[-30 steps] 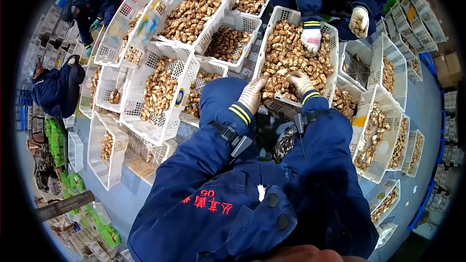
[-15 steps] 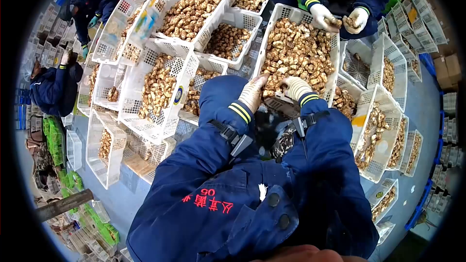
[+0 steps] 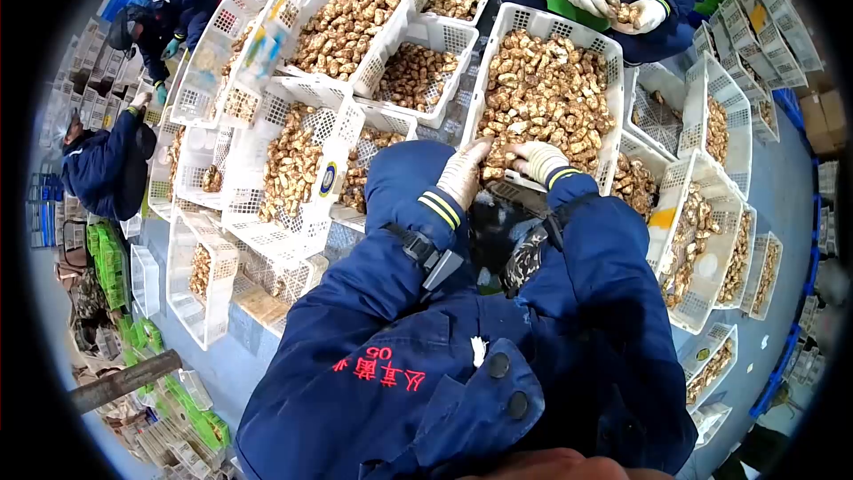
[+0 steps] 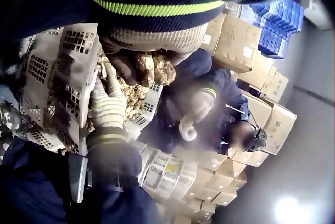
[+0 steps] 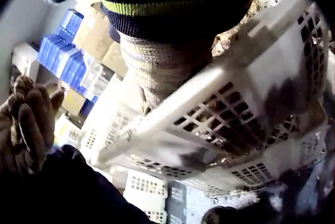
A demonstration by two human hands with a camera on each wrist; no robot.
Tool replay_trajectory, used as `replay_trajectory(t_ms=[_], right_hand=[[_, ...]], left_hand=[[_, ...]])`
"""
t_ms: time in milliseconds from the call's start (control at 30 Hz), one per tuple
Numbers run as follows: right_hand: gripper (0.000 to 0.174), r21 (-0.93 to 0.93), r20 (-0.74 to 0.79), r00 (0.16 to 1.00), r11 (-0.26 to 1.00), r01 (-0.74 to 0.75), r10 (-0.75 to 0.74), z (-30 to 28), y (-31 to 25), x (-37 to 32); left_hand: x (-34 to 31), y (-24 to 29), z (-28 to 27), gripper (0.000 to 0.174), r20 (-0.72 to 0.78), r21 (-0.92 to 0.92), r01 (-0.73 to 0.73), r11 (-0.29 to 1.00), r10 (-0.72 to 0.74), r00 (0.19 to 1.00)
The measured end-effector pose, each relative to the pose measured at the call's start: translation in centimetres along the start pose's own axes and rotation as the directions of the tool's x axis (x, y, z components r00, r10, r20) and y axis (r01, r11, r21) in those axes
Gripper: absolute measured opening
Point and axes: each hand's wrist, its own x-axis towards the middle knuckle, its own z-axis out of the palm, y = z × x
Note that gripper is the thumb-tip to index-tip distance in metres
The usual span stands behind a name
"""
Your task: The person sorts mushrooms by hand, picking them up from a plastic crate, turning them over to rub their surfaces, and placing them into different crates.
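My left hand (image 3: 462,173), in a whitish glove with soiled fingers, is at the near left corner of a white plastic crate (image 3: 615,116) heaped with brown-and-cream mushrooms (image 3: 551,93). In the left wrist view its fingers curl round a couple of chunky mushrooms (image 4: 153,68); the right wrist view shows this grip from the side. My right hand (image 3: 538,160), gloved in striped white, reaches over the crate's near rim, its fingers among the mushrooms close to my left hand. In the right wrist view the crate wall hides those fingertips, and I cannot tell whether they pinch a mushroom.
Opposite me another person's gloved hands (image 3: 613,4) hold a mushroom above the crate's far end. More mushroom crates crowd both sides, such as a tilted crate (image 3: 293,160) on the left and another crate (image 3: 697,240) on the right. Cardboard boxes (image 4: 235,41) are stacked behind.
The person opposite took mushrooms from the crate and now has both hands together on a mushroom. My right hand drew back slightly toward the near rim and my left; my left hand barely moved.
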Motion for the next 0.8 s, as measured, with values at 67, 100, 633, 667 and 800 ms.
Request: replay_trajectory(t_ms=[67,100,633,667,800], right_hand=[[0.042,0.405,-0.185,0.98,0.914,0.007,0.074,0.5,1.1,-0.5],[0.042,0.629,-0.289,0.954,0.767,0.13,0.075,0.3,1.0,-0.9],[0.039,0.806,-0.524,0.838,0.406,0.43,0.153,-0.4,-4.6,-6.1],[0.037,0.786,-0.588,0.799,0.321,0.529,0.125,0.6,-3.9,-5.6],[0.031,0.885,-0.465,0.817,0.187,0.426,0.34,-1.1,-5.7,-8.0]], left_hand=[[0.0,0.0,-0.2,0.037,0.012,-0.029,0.004,1.0,-0.003,1.0],[-0.2,0.1,0.2,0.036,0.021,-0.045,0.008,0.999,-0.007,1.0],[-1.6,0.2,0.8,0.073,0.103,0.217,0.065,0.974,-0.089,0.991],[-1.6,0.1,0.8,0.061,0.108,0.196,0.05,0.979,-0.072,0.991],[-1.6,0.3,1.0,0.034,0.165,-0.031,0.138,0.99,-0.131,0.977]])
